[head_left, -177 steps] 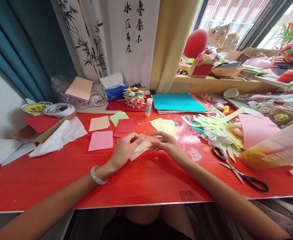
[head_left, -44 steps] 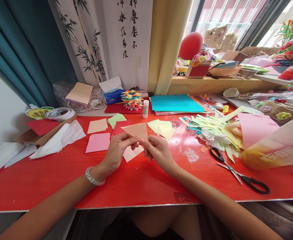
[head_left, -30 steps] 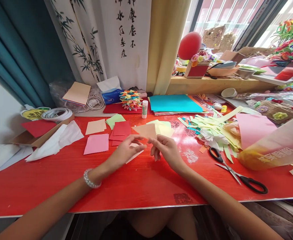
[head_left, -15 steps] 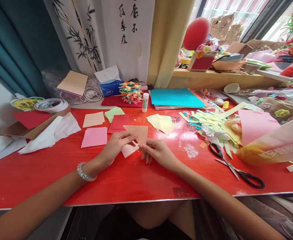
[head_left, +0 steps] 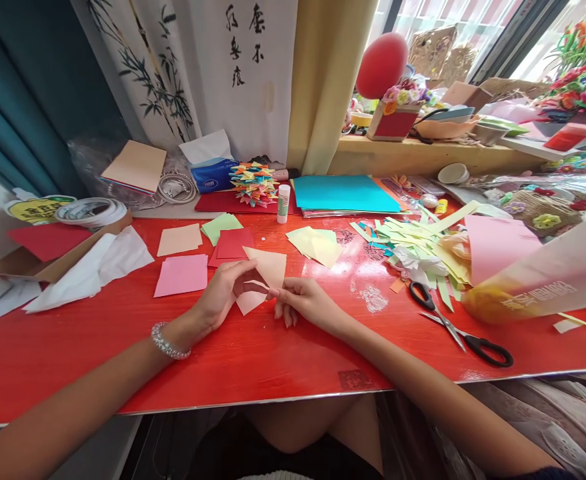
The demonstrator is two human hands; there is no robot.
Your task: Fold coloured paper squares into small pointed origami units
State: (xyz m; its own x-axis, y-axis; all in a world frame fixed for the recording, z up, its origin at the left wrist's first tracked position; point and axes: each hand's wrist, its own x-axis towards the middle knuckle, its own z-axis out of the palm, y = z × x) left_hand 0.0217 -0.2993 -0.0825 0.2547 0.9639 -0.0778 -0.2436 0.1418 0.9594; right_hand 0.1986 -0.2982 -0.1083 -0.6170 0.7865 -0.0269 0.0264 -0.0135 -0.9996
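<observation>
A peach-coloured square of paper (head_left: pixel 271 267) is held up just above the red table between my two hands. My left hand (head_left: pixel 223 293), with a beaded bracelet at the wrist, curves around the paper's left side, its fingertips at the edge. The thumb and forefinger of my right hand (head_left: pixel 305 300) pinch the lower corner, the other fingers curled below. Under the paper a pale pink piece (head_left: pixel 249 302) shows, partly hidden by my hands. Red squares (head_left: pixel 234 243) lie just behind my left hand, and pink squares (head_left: pixel 181 275) to its left.
Peach squares (head_left: pixel 179 240), green squares (head_left: pixel 220 227) and pale yellow squares (head_left: pixel 317 245) lie around. A glue stick (head_left: pixel 283 205) stands behind. Black-handled scissors (head_left: pixel 455 327) rest open at right, near paper strips (head_left: pixel 413 237) and a plastic bag (head_left: pixel 533 283). The table's front edge (head_left: pixel 253 404) is close.
The peach paper has tilted and looks lighter. My left hand's fingers have arched and the thumb has drawn back from the paper's face. The right hand keeps its pinch. The whole view has shifted slightly.
</observation>
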